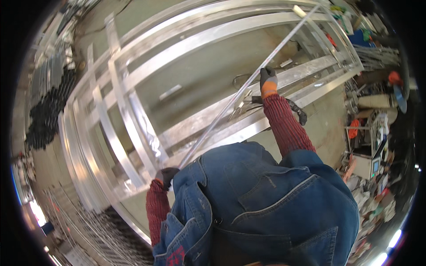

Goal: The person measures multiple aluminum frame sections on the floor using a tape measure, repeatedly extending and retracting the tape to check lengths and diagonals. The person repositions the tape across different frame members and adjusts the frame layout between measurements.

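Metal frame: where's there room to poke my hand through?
The widest gap is floor between the long bars, left of the thin rod, though a small silver piece lies in it. More bare floor lies between the frame and the clutter at right. It's crowded where crossbars bunch at left and around the right hand.

Long rails (191, 44) span the upper centre of the frame, with crosspieces (111, 128) over their left portion. A rod (235, 100) runs diagonally across the rails, from the left hand (167, 177) at lower centre-left, past the right hand (267, 80) right of centre, to the upper right. An offcut (171, 91) shows between two rails. Left of the rails: stacked profiles (49, 104), at mid-left; bars (100, 221), lower left. Right: floor (328, 128), then a cart (364, 137) near the right edge.
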Tool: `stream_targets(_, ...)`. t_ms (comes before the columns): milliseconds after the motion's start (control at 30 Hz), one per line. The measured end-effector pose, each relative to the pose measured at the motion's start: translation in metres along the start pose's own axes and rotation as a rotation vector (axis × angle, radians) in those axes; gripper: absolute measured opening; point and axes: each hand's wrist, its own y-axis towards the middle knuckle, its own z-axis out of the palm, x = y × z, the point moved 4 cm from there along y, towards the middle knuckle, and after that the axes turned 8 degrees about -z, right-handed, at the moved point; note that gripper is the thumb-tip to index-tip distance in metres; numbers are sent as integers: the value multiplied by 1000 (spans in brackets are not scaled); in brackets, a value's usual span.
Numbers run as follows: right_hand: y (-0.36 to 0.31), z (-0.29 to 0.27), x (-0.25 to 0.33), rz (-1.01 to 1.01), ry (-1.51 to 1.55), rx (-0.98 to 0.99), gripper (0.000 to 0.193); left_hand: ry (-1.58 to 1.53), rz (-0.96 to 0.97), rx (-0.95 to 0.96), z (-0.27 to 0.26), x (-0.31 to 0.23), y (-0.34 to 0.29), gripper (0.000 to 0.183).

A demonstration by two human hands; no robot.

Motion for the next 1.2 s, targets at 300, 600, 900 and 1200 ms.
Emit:
stream_targets(300, -311, 45, 183, -78, -11, 813, 25, -247, 21, -71, -57, 72, -37, 34)
stream_targets(600, -405, 57, 230, -571, -374, 835, 25, -73, 48, -131, -96, 113, -42, 36)
stream_targets(900, -436, 60, 225, -762, -623, 849, 28, 129, 235, -106, -97, 109, -29, 31)
stream_targets(1200, -441, 61, 224, -810, -642, 805, 22, 171, 289, -89, -96, 117, -6, 33)
